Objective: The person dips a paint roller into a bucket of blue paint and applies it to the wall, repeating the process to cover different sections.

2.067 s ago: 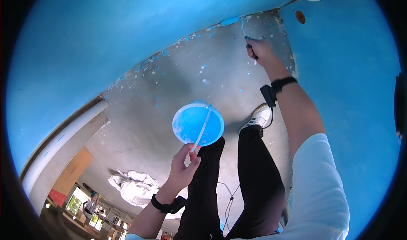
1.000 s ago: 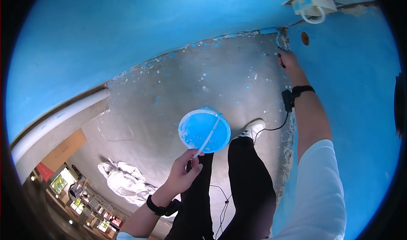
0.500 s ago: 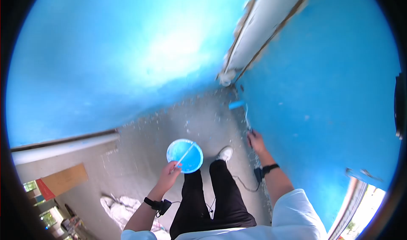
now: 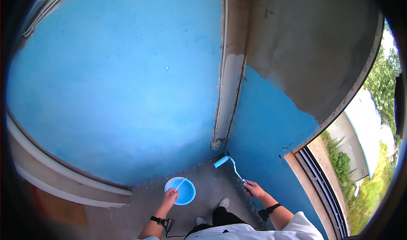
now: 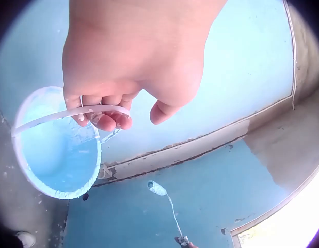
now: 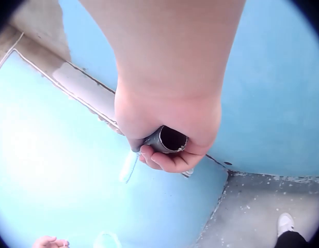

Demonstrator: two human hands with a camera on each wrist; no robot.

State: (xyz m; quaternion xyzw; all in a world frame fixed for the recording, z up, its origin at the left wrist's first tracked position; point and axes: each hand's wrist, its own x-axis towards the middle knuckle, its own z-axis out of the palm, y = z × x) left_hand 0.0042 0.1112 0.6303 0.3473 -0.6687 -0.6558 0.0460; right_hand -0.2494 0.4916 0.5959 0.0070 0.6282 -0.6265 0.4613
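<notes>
By the handle, my left hand [image 4: 168,199] carries a plastic bucket [image 4: 193,197] of light blue paint. Fingers curl round the white bail handle [image 5: 48,119] in the left wrist view, while the thumb stands apart from it. A paint roller [image 4: 221,161] with a blue-coated sleeve is in my right hand [image 4: 255,190], held up in front of the corner between the two walls. Closed fingers wrap its dark tubular grip [image 6: 155,141] in the right wrist view; the sleeve and frame are partly hidden behind that hand.
Blue-painted walls [image 4: 123,87] meet at a corner with a boxed pipe [image 4: 229,91]. Bare grey plaster [image 4: 305,49] shows above the right wall's paint. A window opening [image 4: 326,189] lies at right. White pipes [image 4: 72,176] run low along the left. Paint specks dot the concrete floor [image 6: 247,201].
The roller has gone right along the wall's foot to the corner, then come away from it, raised. The head view has tilted up, showing the upper walls and window. Both grips stay the same.
</notes>
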